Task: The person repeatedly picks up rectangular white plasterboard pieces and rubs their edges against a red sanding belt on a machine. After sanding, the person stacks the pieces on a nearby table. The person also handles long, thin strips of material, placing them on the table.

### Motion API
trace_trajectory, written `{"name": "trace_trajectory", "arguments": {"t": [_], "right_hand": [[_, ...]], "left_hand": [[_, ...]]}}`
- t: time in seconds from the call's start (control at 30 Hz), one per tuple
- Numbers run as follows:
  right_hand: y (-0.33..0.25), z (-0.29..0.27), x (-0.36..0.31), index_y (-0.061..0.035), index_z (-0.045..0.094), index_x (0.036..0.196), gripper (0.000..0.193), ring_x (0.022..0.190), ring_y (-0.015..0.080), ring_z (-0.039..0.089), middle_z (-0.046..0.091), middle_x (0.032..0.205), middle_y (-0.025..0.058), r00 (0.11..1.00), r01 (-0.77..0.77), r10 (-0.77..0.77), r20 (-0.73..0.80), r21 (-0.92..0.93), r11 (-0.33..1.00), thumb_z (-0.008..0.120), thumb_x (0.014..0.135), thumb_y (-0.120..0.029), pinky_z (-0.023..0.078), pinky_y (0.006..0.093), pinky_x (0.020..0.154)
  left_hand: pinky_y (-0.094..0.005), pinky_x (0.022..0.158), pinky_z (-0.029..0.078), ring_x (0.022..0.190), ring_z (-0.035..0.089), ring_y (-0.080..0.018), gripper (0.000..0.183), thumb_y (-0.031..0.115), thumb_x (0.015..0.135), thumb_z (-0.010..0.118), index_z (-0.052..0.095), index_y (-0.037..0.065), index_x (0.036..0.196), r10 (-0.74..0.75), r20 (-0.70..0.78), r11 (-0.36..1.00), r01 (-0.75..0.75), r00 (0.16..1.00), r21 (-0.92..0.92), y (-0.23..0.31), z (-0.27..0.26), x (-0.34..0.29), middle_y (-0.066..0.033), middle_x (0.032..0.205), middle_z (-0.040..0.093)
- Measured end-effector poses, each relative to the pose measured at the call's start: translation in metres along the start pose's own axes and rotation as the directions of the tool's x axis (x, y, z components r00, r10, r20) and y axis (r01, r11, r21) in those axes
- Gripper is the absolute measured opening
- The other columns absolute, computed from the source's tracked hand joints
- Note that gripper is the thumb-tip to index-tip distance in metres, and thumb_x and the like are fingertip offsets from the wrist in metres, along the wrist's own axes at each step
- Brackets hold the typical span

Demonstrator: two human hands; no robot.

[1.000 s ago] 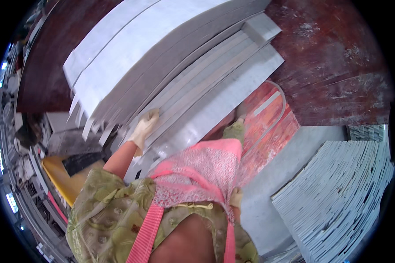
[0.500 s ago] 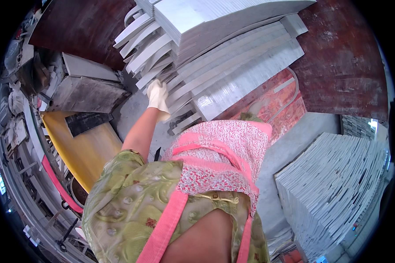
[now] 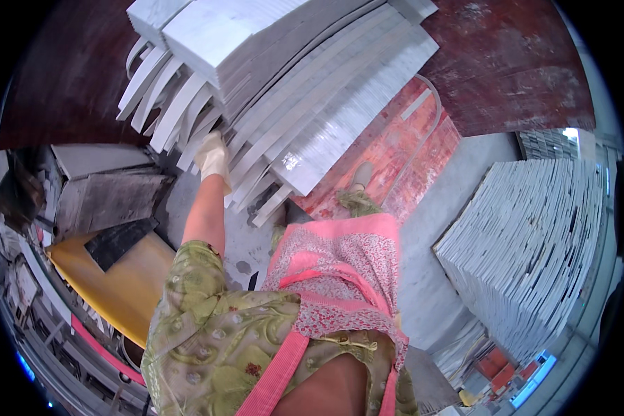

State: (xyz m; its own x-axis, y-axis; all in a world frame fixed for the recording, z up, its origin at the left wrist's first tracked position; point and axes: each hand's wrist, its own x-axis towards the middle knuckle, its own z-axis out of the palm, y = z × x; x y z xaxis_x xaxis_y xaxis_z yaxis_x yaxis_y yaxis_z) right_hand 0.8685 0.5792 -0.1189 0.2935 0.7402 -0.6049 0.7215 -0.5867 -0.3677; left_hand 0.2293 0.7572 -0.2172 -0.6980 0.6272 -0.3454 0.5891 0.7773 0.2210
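My left hand (image 3: 213,161), in a cream-white glove, reaches out to the protruding ends of a stack of pale grey strips (image 3: 277,132). Its fingers look curled in among the strip ends; whatever lies inside the grip is hidden. Several curved whitish strips (image 3: 170,118) jut out just beyond the glove, at uneven lengths. Above them, a thick pile of white flat pieces (image 3: 208,35) rests on the same stack. My right hand is out of view.
A worn red board (image 3: 423,166) lies beside the stack, with a foot (image 3: 360,175) on it. Dark red-brown panels (image 3: 513,62) stand behind. Many thin slabs (image 3: 527,243) lean together at right. A yellow curved sheet (image 3: 118,284) and a grey block (image 3: 111,201) are at left.
The view has shifted, so the stack and my left hand appear farther left. The foot on the red board has come into sight. My left hand stays at the strip ends.
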Motion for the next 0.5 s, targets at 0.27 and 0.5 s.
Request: {"name": "trace_trajectory", "arguments": {"t": [0.27,0.5], "right_hand": [[0.018,0.019,-0.001,0.0017,0.069,0.092,0.028,0.071,0.0352,0.063,0.066,0.076,0.0188,1.000,0.016,-0.016,-0.012,0.045,0.999,0.051,0.093,-0.020,0.050,0.0490,0.071],[0.030,0.029,0.012,0.0018,0.069,0.092,0.029,0.072,0.0366,0.064,0.067,0.077,0.0197,0.997,0.072,-0.071,-0.022,0.075,0.995,0.051,0.093,-0.020,0.050,0.0493,0.071]], "left_hand": [[-0.0527,0.096,0.055,0.111,0.070,-0.0439,0.027,0.029,0.100,0.057,0.073,0.012,0.113,0.142,0.084,0.984,-0.150,0.986,0.099,0.004,-0.038,-0.031,-0.0216,0.117,0.074],[-0.0514,0.091,0.057,0.107,0.072,-0.0435,0.026,0.023,0.100,0.057,0.076,0.007,0.108,0.328,-0.031,0.933,-0.318,0.944,0.171,0.029,-0.128,-0.069,-0.0243,0.110,0.075]]}}
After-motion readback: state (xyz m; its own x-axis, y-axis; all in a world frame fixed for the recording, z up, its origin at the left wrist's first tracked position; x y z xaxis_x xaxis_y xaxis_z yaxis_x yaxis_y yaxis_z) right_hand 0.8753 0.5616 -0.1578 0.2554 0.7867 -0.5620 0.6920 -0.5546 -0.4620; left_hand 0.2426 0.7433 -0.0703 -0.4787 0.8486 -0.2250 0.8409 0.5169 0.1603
